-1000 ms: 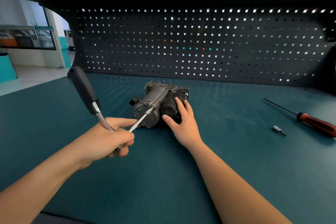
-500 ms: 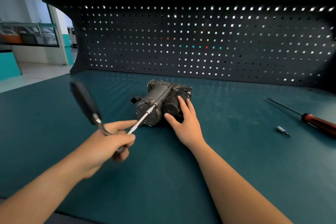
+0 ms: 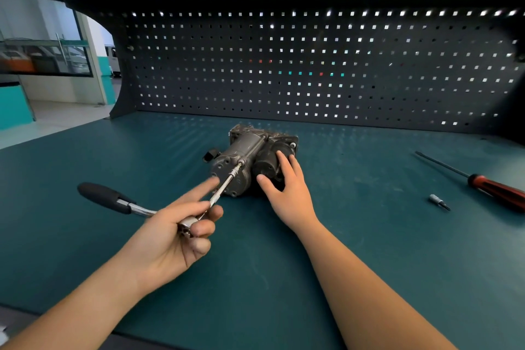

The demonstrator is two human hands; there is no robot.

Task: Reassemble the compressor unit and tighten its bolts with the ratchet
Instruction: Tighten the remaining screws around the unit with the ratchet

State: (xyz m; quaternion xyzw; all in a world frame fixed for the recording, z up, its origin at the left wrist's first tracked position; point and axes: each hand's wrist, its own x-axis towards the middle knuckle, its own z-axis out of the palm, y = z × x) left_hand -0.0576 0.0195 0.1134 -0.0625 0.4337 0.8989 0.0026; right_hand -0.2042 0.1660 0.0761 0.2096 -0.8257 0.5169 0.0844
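Ratchet (image 3: 133, 207) on a bolt of the compressor (image 3: 244, 155), both my hands on the job.
My left hand (image 3: 173, 233) grips the ratchet at its head, forefinger stretched along the extension bar (image 3: 224, 187), whose tip meets the compressor's near end. The compressor lies mid-bench (image 3: 255, 278). My right hand (image 3: 287, 193) rests on its dark cylinder, fingers spread and fairly straight. A screwdriver (image 3: 494, 190) and a small bit (image 3: 439, 202) lie well off to my right.

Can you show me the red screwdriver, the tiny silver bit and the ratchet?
red screwdriver (image 3: 497, 192): head view, on its red handle.
tiny silver bit (image 3: 437, 200): head view, on its silver body.
ratchet (image 3: 103, 196): head view, on its black grip.
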